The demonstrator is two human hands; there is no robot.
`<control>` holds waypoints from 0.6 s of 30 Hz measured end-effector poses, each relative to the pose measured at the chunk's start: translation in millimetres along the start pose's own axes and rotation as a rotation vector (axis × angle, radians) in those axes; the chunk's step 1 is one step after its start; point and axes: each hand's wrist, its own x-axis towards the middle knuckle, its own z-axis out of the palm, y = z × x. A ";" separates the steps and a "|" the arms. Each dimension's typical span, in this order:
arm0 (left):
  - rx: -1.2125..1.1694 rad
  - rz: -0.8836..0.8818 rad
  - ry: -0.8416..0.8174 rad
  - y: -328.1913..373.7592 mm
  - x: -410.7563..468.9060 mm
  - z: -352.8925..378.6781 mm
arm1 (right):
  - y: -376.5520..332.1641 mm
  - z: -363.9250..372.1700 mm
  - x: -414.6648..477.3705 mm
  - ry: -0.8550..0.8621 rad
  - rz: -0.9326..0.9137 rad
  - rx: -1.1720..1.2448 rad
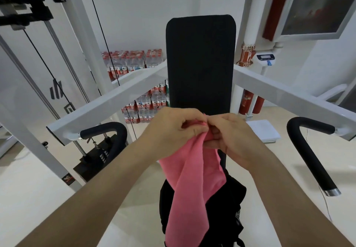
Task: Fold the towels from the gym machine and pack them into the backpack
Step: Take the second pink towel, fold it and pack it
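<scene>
The left hand (173,129) and right hand (229,137) meet, fingers of both pinched on the top edge of a soft pink cloth towel (192,179) (hanging in folds) over a black fabric backpack (234,198) below the gym machine's black padded backrest (200,61).

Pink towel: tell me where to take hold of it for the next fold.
The pink cloth towel hangs limp from its pinched top edge, in front of the black backpack. Probably best: pinch its free left edge low down, coming from the left front, where the cloth hangs loose and unobstructed.
</scene>
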 end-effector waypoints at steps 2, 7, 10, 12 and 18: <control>0.021 -0.020 0.045 -2.3 0.3 2.0 | 1.7 -1.5 0.5 -0.009 0.019 0.084; 0.028 -0.121 0.095 -1.4 1.6 4.2 | 5.7 -4.5 -3.6 -0.182 -0.039 0.002; -0.005 -0.174 0.081 -0.7 6.1 5.6 | 11.6 -3.6 0.5 -0.078 -0.085 -0.142; -0.073 -0.209 0.021 1.1 8.3 2.4 | 13.9 -4.9 4.0 -0.009 -0.115 -0.188; -0.013 -0.398 -0.445 -8.3 -8.9 -18.3 | 14.6 -19.9 11.3 0.103 -0.242 -0.178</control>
